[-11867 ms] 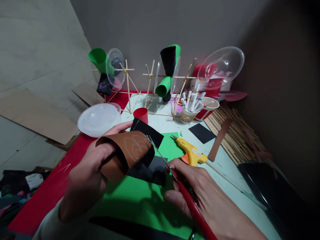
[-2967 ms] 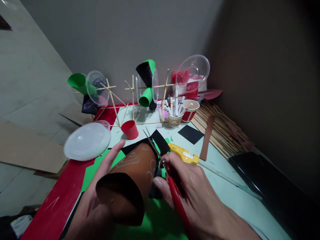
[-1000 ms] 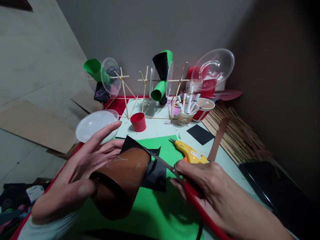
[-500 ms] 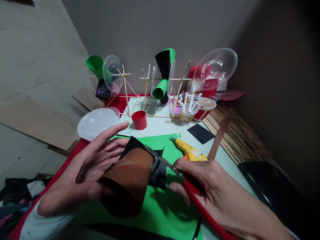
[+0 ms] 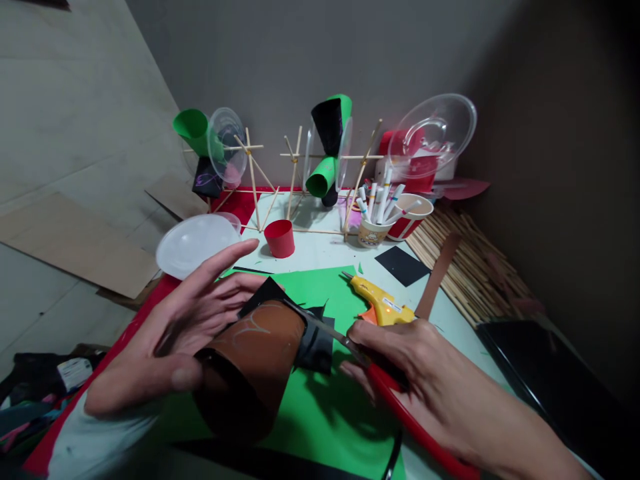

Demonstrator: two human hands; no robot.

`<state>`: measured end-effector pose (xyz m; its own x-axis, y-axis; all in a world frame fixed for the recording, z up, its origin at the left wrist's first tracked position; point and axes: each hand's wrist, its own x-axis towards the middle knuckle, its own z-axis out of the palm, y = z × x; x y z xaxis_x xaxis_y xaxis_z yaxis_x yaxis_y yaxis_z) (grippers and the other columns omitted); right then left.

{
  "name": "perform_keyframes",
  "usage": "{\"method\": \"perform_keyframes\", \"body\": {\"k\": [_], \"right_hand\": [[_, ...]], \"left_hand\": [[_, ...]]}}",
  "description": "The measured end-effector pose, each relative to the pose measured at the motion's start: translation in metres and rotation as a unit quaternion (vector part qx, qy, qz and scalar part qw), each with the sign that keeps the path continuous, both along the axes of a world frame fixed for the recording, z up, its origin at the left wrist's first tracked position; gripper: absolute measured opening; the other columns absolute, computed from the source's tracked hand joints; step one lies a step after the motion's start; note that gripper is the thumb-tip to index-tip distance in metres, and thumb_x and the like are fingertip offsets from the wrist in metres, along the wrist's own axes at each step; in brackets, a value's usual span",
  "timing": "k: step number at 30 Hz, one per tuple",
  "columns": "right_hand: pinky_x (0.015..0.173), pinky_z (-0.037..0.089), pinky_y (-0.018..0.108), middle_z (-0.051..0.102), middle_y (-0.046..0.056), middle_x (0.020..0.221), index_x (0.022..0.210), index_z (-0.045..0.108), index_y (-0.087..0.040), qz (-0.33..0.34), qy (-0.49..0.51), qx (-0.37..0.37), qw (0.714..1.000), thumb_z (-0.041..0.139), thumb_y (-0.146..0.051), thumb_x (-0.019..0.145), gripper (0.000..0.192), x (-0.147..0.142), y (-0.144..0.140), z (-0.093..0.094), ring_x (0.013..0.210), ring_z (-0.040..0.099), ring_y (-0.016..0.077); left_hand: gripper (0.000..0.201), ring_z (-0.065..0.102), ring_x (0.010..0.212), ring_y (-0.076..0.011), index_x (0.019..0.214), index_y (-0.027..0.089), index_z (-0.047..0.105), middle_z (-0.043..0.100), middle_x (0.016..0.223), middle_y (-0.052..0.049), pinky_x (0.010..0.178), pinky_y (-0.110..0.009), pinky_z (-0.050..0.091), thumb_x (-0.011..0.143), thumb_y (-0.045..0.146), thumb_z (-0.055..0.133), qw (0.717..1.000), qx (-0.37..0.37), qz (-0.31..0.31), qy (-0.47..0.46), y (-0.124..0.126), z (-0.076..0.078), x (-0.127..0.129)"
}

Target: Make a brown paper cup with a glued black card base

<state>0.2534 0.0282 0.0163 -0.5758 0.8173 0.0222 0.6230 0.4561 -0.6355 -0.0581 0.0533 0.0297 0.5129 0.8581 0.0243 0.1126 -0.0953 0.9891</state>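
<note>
Head view, lower centre: your left hand point(image 5: 175, 337) cradles a rolled brown paper tube point(image 5: 250, 363), thumb pressed against its near rim at lower left, the other fingers spread loose and fanned toward centre frame, index tip well off the roll. The tube's open end faces you; pale scribble lines show on its upper surface. Black paper point(image 5: 305, 330) pokes out from under and behind its far end, w/ a jagged cut edge. Your right hand point(image 5: 425, 387), lower right, is closed around red-handled scissors point(image 5: 380, 383); the blades run up-left & meet the black paper at the tube's far rim; whether the blades are parted can't be told. Both hands work over a green sheet point(image 5: 325, 407) lying on the pale tabletop point(image 5: 325, 250), w/ a red sheet point(image 5: 65, 413) along the lower-left edge. Just beyond your right hand, centre right: yellow glue gun point(image 5: 383, 305), nozzle pointing up-left. Centre: small red cup point(image 5: 280, 238); left of it a white plastic lid point(image 5: 197, 243). Upper centre: stick frame point(image 5: 295, 170) carrying green & black paper cones. Right of centre: paper cups of markers point(image 5: 383, 210), a black square point(image 5: 403, 265), then a bundle of bamboo sticks point(image 5: 475, 267) along the right side.
</note>
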Motion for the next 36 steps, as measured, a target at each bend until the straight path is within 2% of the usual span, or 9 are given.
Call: {"method": "perform_keyframes", "body": {"k": [6,11,14,17,20,23,30,33,36], "right_hand": [[0.054,0.04,0.028,0.06,-0.002,0.066,0.082,0.052,-0.026,0.013,-0.014,-0.01,1.0,0.045,-0.042,0.105,0.029,0.003,-0.001,-0.002,0.058,0.055,0.0157],[0.053,0.04,0.028,0.062,-0.001,0.066,0.082,0.057,-0.026,0.015,-0.031,0.019,0.999,0.049,-0.043,0.104,0.029,0.006,-0.001,-0.004,0.061,0.059,0.0177],[0.056,0.044,0.028,0.06,-0.002,0.065,0.08,0.057,-0.026,0.005,-0.029,0.019,0.999,0.056,-0.051,0.1,0.032,0.005,0.0,-0.003,0.062,0.059,0.0175],[0.051,0.043,0.026,0.059,-0.002,0.066,0.083,0.057,-0.026,-0.005,-0.023,-0.006,1.0,0.06,-0.061,0.095,0.037,0.003,-0.001,-0.001,0.062,0.061,0.0181],[0.049,0.041,0.027,0.061,-0.002,0.067,0.088,0.059,-0.026,-0.008,-0.022,-0.013,1.0,0.058,-0.064,0.094,0.039,0.001,-0.002,0.0,0.064,0.064,0.0196],[0.051,0.043,0.028,0.059,-0.002,0.065,0.086,0.059,-0.026,-0.007,-0.024,-0.009,1.0,0.057,-0.065,0.095,0.04,0.0,-0.003,0.001,0.062,0.063,0.02],[0.053,0.045,0.03,0.058,-0.002,0.063,0.084,0.058,-0.027,-0.009,-0.028,-0.014,0.999,0.057,-0.062,0.096,0.037,-0.003,-0.003,-0.001,0.062,0.063,0.0214],[0.055,0.045,0.031,0.06,-0.001,0.065,0.085,0.057,-0.026,-0.013,-0.034,-0.013,0.999,0.054,-0.059,0.099,0.035,-0.003,-0.003,-0.003,0.065,0.063,0.0231],[0.056,0.042,0.03,0.058,-0.001,0.066,0.086,0.056,-0.026,-0.017,-0.024,-0.009,1.0,0.053,-0.055,0.1,0.032,-0.006,-0.002,-0.005,0.064,0.059,0.0224]], "left_hand": [[0.102,0.064,0.121,-0.0304,0.16,0.036,0.028,0.061,0.143,-0.008,0.097,-0.032,0.051,0.075,0.069,0.074,1.0,0.002,-0.001,-0.02,0.002,0.002,0.006],[0.094,0.065,0.115,-0.0249,0.159,0.038,0.028,0.063,0.141,-0.005,0.095,-0.027,0.048,0.08,0.067,0.071,1.0,0.003,-0.021,-0.018,0.0,0.004,0.013],[0.098,0.064,0.118,-0.0277,0.159,0.033,0.031,0.066,0.136,-0.006,0.093,-0.027,0.048,0.077,0.066,0.074,0.998,-0.011,0.02,-0.055,-0.002,0.003,0.02],[0.103,0.059,0.127,-0.0319,0.159,0.03,0.034,0.066,0.135,-0.007,0.099,-0.032,0.047,0.073,0.064,0.078,0.995,-0.021,0.053,-0.082,-0.003,0.0,0.024],[0.1,0.057,0.131,-0.0322,0.159,0.034,0.033,0.065,0.139,-0.007,0.099,-0.033,0.048,0.074,0.063,0.078,0.998,-0.007,0.007,-0.066,-0.001,-0.003,0.022],[0.101,0.063,0.125,-0.031,0.159,0.035,0.033,0.065,0.139,-0.008,0.099,-0.031,0.049,0.073,0.067,0.078,0.999,0.01,-0.016,-0.044,-0.001,-0.005,0.019],[0.108,0.062,0.125,-0.0251,0.157,0.037,0.036,0.068,0.136,-0.002,0.101,-0.024,0.045,0.065,0.071,0.082,0.997,-0.038,0.028,-0.063,-0.009,-0.009,0.026],[0.105,0.062,0.125,-0.0281,0.157,0.037,0.035,0.066,0.139,-0.004,0.1,-0.029,0.047,0.068,0.069,0.081,0.995,-0.045,0.024,-0.082,-0.007,-0.011,0.028],[0.098,0.058,0.13,-0.0325,0.16,0.032,0.031,0.063,0.143,-0.007,0.104,-0.035,0.046,0.078,0.065,0.074,0.995,-0.025,-0.001,-0.102,-0.001,-0.014,0.03]]}}
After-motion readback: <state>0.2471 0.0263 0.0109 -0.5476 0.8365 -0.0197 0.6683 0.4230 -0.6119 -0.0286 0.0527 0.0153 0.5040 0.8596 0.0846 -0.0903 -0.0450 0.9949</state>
